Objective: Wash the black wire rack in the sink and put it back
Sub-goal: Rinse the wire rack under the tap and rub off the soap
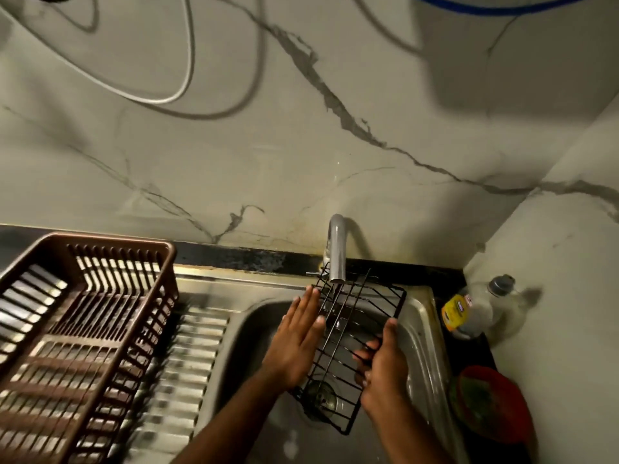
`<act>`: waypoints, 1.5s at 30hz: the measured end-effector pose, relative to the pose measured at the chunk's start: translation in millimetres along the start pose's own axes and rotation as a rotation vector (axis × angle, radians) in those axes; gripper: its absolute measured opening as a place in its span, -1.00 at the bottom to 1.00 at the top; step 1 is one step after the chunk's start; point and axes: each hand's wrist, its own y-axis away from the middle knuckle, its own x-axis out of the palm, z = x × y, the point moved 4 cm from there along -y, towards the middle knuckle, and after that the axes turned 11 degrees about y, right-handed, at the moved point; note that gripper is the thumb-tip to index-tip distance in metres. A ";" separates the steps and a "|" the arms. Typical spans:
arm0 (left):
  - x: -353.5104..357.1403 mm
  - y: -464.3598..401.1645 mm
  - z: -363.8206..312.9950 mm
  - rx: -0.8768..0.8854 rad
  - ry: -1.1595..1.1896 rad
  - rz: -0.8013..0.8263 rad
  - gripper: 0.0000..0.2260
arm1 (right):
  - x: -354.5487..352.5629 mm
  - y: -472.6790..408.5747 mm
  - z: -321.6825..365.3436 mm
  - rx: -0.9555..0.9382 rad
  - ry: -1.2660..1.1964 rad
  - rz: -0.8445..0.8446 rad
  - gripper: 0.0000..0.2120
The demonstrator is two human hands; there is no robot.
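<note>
A black wire rack (348, 333) is held tilted over the steel sink (420, 333), its far end beneath the tap's spout. Its thin parallel bars run inside a rectangular frame, the near corner low above the drain.

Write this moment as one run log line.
stage: rinsing | black wire rack: under faucet | right hand: grips rack | left hand: flat on rack

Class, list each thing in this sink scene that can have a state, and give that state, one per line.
Rack: held tilted over the sink, under the tap.
Tap: appears to be running.
Left hand: flat, fingers straight against the rack.
Right hand: grips the rack's edge.
Sink: wet.
Basket: empty, on the drainboard.
Bottle: capped.
</note>
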 end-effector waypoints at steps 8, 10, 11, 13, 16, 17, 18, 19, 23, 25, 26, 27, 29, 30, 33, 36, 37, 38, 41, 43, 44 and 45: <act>-7.2 -40.9 -83.9 0.010 -0.070 -0.117 -0.43 | -15.6 4.4 -2.4 -0.024 0.028 0.059 -0.45; 9.2 -15.9 -84.7 0.159 -0.146 -0.010 -0.43 | -22.3 -5.8 4.8 -0.036 0.022 0.023 -0.43; 18.1 -1.2 -79.0 0.238 -0.204 0.038 -0.44 | -25.7 -11.3 7.7 -0.037 0.020 0.004 -0.43; 27.4 22.5 -56.6 0.325 -0.265 0.080 -0.42 | -32.7 -20.2 10.6 -0.031 0.017 -0.016 -0.44; 16.5 27.5 -12.2 0.157 -0.171 -0.060 -0.40 | -37.6 -24.8 12.1 -0.063 -0.022 0.028 -0.47; 11.2 23.1 -1.4 0.039 -0.055 -0.115 -0.38 | -38.6 -24.7 12.1 -0.069 -0.030 0.040 -0.47; 5.9 16.2 7.7 -0.091 0.117 -0.138 -0.38 | -38.4 -26.0 12.1 -0.070 -0.039 0.061 -0.47; 3.0 10.3 12.7 -0.208 0.336 -0.100 -0.40 | -37.4 -26.5 10.7 -0.067 -0.052 0.073 -0.47; -6.0 0.8 10.1 -0.384 0.887 0.149 -0.45 | -30.6 -31.2 6.6 -0.056 -0.087 0.140 -0.47; -12.8 -1.5 5.1 -0.384 0.973 0.219 -0.47 | -26.9 -33.7 4.2 -0.058 -0.031 0.177 -0.49; -13.8 -2.6 6.7 -0.380 0.999 0.224 -0.41 | -24.6 -34.8 2.9 -0.053 0.002 0.179 -0.49; -14.6 -2.3 6.1 -0.372 1.028 0.199 -0.33 | -22.1 -35.5 1.5 -0.039 0.033 0.170 -0.49; -11.1 -1.1 15.5 -0.363 1.054 0.074 -0.16 | -18.7 -37.8 2.8 -0.031 0.083 0.122 -0.47; -8.9 2.4 18.7 -0.356 1.058 0.017 -0.12 | -17.8 -38.0 5.8 -0.054 0.105 0.089 -0.44; -7.4 18.4 16.8 -0.295 1.071 -0.104 -0.44 | -15.8 -29.4 26.8 -0.307 0.240 -0.066 -0.51; -5.4 31.2 16.4 -0.243 1.017 -0.282 -0.61 | 5.0 -6.8 42.8 -0.657 0.628 -0.193 -0.42; -3.3 34.3 13.5 -0.237 1.009 -0.328 -0.60 | 17.7 0.6 43.2 -0.760 0.841 -0.232 -0.32; -0.4 35.7 11.4 -0.240 1.010 -0.369 -0.61 | 31.1 6.2 40.6 -0.848 1.073 -0.296 -0.26; 3.3 35.4 14.1 -0.277 1.037 -0.470 -0.75 | 66.9 20.8 27.3 -0.994 1.492 -0.301 -0.26; -4.2 33.4 20.5 -0.317 1.117 -0.545 -0.74 | 77.2 29.3 11.8 -1.123 1.585 -0.092 -0.27; -8.6 31.1 25.1 -0.327 1.155 -0.578 -0.71 | 76.9 32.8 4.9 -1.207 1.619 0.003 -0.27; -12.4 29.3 30.5 -0.323 1.171 -0.610 -0.70 | 73.6 34.3 1.1 -1.273 1.644 0.067 -0.28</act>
